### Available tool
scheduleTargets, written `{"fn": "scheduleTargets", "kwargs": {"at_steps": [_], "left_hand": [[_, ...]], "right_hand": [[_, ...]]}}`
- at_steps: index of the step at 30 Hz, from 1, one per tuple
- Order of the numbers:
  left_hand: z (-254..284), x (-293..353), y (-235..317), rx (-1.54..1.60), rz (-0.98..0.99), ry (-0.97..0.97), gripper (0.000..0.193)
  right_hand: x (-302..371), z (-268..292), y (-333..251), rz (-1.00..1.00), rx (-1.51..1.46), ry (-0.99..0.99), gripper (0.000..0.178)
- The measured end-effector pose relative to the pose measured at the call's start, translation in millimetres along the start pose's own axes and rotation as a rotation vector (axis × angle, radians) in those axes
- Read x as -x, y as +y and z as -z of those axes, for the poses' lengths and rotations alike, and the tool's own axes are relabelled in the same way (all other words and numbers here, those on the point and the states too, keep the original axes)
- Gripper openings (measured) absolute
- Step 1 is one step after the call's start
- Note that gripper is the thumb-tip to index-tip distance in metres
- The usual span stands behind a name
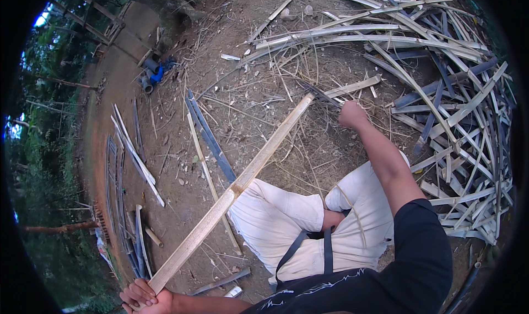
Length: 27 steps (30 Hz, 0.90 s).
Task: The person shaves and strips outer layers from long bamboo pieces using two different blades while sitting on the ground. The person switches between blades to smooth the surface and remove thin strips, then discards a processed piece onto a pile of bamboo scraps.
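A long pale bamboo slat runs diagonally from the lower left up to the middle of the view, over my bent knee in cream trousers. My left hand grips its near end at the bottom edge. My right hand is closed around the handle of a dark blade whose edge meets the slat's far end. Thin shavings lie on the earth beneath that end.
A big heap of split bamboo strips fills the right side. Loose slats and dark strips lie on bare ground at left. Blue pipe pieces sit near a path, with green vegetation beyond.
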<state>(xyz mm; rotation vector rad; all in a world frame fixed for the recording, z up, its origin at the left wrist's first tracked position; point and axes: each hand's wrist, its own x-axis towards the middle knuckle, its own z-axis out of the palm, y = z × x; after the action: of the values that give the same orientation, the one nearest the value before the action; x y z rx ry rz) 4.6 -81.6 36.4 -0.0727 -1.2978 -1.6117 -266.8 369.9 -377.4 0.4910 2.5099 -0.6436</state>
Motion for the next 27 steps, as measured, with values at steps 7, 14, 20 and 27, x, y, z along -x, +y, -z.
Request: {"fn": "scheduleTargets", "kwargs": {"at_steps": [7,14,20,27], "left_hand": [[-42.9,6.0,-8.7,0.068,-0.131,0.358,0.048],[13.9,-13.7,5.8,-0.071,-0.009,0.198,0.056],[3.6,-23.2,-26.6,-0.17,-0.016,0.517,0.06],[16.3,-23.7,-33.6,-0.212,-0.008,0.674,0.061]], "right_hand": [[48.1,2.5,-27.7,0.053,-0.063,0.038,0.031],[176.0,-3.7,-60.8,0.784,-0.168,0.044,0.021],[71.7,-43.4,-3.0,0.418,-0.187,0.139,0.017],[126.5,-42.5,-32.2,0.596,-0.112,0.159,0.018]]}}
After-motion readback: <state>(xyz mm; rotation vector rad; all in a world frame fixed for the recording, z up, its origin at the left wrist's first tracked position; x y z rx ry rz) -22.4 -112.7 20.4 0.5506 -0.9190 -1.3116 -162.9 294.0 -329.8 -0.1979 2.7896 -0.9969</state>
